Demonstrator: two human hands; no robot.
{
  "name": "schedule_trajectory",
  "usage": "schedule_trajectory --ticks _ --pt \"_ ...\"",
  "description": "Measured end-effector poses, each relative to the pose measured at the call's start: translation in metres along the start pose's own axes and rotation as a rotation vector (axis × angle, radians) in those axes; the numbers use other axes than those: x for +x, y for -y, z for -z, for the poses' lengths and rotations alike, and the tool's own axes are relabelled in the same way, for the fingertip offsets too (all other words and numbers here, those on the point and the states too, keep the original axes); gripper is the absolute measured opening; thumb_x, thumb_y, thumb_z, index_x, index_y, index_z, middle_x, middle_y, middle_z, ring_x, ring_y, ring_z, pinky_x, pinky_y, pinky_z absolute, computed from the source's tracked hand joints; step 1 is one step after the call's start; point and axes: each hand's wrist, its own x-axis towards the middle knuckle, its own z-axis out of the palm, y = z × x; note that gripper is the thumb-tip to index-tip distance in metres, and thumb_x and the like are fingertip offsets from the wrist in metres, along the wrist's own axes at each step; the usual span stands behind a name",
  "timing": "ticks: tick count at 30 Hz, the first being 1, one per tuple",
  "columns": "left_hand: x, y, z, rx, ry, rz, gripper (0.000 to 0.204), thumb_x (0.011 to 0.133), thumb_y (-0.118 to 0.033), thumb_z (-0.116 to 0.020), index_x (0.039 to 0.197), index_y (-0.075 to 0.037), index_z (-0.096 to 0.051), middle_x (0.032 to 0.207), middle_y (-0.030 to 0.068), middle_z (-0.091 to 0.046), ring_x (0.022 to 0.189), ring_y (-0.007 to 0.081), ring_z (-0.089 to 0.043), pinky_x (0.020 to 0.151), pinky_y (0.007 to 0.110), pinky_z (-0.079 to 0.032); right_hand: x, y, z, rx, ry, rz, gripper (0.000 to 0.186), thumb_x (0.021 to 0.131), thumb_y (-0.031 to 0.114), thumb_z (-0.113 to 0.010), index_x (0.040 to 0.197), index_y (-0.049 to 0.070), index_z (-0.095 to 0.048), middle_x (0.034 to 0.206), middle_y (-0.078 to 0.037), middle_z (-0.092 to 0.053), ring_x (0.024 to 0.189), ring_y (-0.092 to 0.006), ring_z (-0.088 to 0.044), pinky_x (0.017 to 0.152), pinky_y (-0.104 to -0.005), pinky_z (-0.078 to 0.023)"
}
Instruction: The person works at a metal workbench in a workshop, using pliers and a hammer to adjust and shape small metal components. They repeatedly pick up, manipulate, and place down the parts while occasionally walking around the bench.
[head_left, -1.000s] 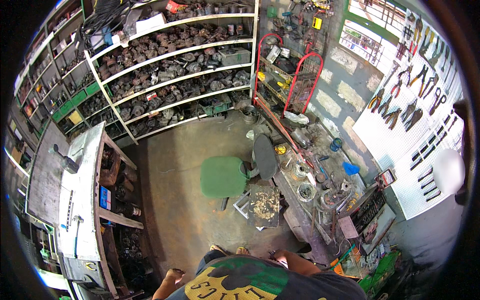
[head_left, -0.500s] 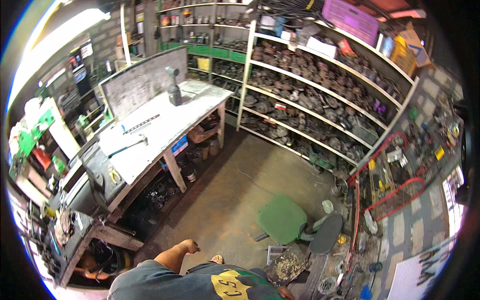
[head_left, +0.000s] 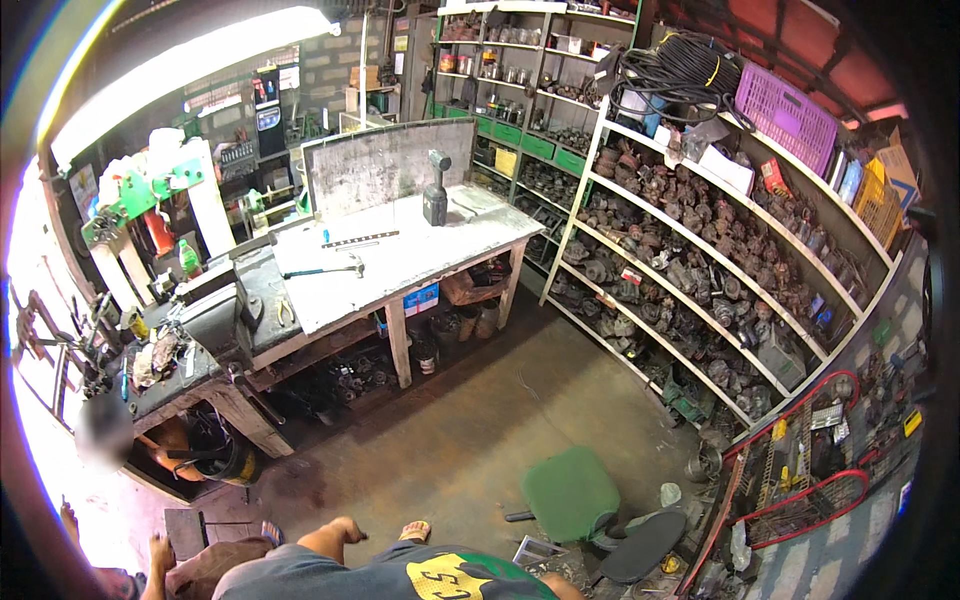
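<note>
Several shelves (head_left: pixel 575 203), loaded with dark metal parts (head_left: pixel 690 212), are ranged across the right background. To their left, a pale-topped table (head_left: pixel 400 262) is placed. Near the lower edge, right of centre, a green-seated chair (head_left: pixel 570 490) is seen, its seat-to-backrest axis slanted down to the right; its dark, oblong backrest (head_left: pixel 643 546) is tilted up to the right. The left hand (head_left: pixel 346 528) (loosely curled; whether anything is gripped cannot be told) is held well left of the chair; the right hand is hidden, so its state cannot be told.
</note>
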Motion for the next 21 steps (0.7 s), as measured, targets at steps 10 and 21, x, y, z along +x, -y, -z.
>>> schedule_trajectory --ticks 10,21 --pt "-0.179 -0.175 0.065 -0.768 -0.627 -0.224 0.049 0.088 -0.048 -0.078 0.109 -0.004 -0.076 0.109 0.0198 -0.076 0.106 0.035 -0.072 0.094 0.043 -0.056 -0.047 0.035 0.089 -0.581 0.053 0.371 0.061 0.086 0.061 -0.064 0.109 0.006 -0.078 0.115 -0.02 -0.075 0.107 -0.0347 -0.072 0.092 -0.0473 -0.054" --pt "-0.486 -0.524 0.215 -0.385 -0.083 -2.504 0.069 0.094 -0.048 -0.07 0.143 -0.002 -0.054 0.147 0.0239 -0.052 0.138 0.0435 -0.049 0.114 0.054 -0.04 -0.29 0.274 0.256 -0.11 -0.425 0.965 0.031 0.092 0.034 -0.076 0.094 0.003 -0.073 0.079 -0.017 -0.07 0.067 -0.0241 -0.06 0.067 -0.0417 -0.051"
